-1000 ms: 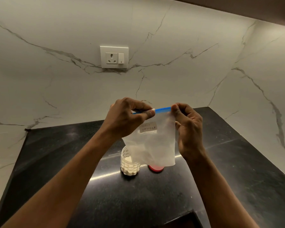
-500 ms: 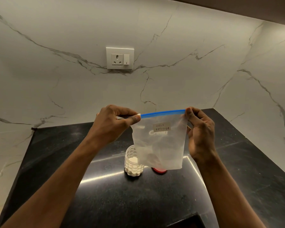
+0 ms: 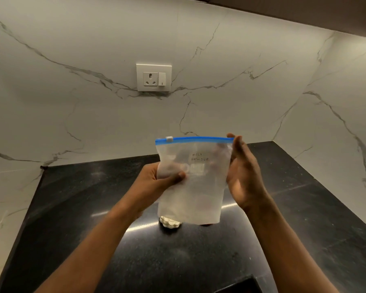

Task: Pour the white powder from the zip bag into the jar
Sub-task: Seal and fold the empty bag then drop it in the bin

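Observation:
A clear zip bag [image 3: 199, 187] with a blue zip strip and the handwritten label "MILK POWDER" hangs upright over the black counter. Its slider sits at the left end of the strip. My left hand [image 3: 156, 182] pinches the bag's left side halfway down. At the bag's right edge, my right hand [image 3: 244, 176] has its fingertips at the top right corner and the palm open along the side. Only the textured bottom of the jar [image 3: 170, 222], holding white powder, shows below the bag. A sliver of a red lid [image 3: 205, 224] peeks out beside it.
The black stone counter [image 3: 93, 229] ends at marble walls behind and on the right. A white wall socket [image 3: 153, 77] is on the back wall. A dark object [image 3: 239, 286] sits at the counter's near edge.
My left hand has let go of the bag's top left corner and dropped to pinch its left side. The bag now hangs wider and hides most of the jar.

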Action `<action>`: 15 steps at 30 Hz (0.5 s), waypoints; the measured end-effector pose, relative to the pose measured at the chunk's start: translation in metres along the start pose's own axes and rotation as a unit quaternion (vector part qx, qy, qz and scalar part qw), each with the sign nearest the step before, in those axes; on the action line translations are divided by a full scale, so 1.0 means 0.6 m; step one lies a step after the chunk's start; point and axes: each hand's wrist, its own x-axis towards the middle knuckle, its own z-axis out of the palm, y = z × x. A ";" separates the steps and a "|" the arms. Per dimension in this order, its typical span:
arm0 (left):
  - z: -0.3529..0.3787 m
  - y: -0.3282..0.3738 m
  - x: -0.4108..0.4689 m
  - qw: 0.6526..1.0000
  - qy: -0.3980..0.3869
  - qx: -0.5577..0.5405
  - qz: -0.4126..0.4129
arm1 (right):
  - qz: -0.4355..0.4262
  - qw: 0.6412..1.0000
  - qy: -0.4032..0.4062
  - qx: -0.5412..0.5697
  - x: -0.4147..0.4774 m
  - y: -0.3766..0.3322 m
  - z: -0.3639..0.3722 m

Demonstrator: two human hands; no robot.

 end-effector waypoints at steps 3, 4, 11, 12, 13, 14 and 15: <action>0.001 -0.001 -0.002 0.998 0.043 -0.047 -0.005 | 0.056 0.983 -0.119 -0.126 -0.027 0.021 -0.010; -0.002 -0.001 -0.003 0.997 0.048 -0.055 -0.011 | 0.088 0.975 -0.132 -0.156 -0.034 0.029 -0.015; -0.022 -0.010 -0.013 0.997 -0.003 -0.055 -0.060 | 0.129 0.978 -0.079 -0.147 -0.056 0.048 -0.018; -0.023 -0.011 -0.015 0.996 -0.009 -0.058 -0.066 | 0.132 0.979 -0.073 -0.134 -0.058 0.048 -0.019; -0.024 -0.011 -0.016 0.996 -0.011 -0.059 -0.068 | 0.134 0.980 -0.071 -0.128 -0.060 0.049 -0.020; -0.025 -0.011 -0.018 0.996 -0.009 -0.056 -0.069 | 0.136 0.980 -0.070 -0.126 -0.062 0.050 -0.021; -0.025 -0.011 -0.020 0.996 -0.008 -0.054 -0.071 | 0.138 0.981 -0.068 -0.122 -0.065 0.052 -0.023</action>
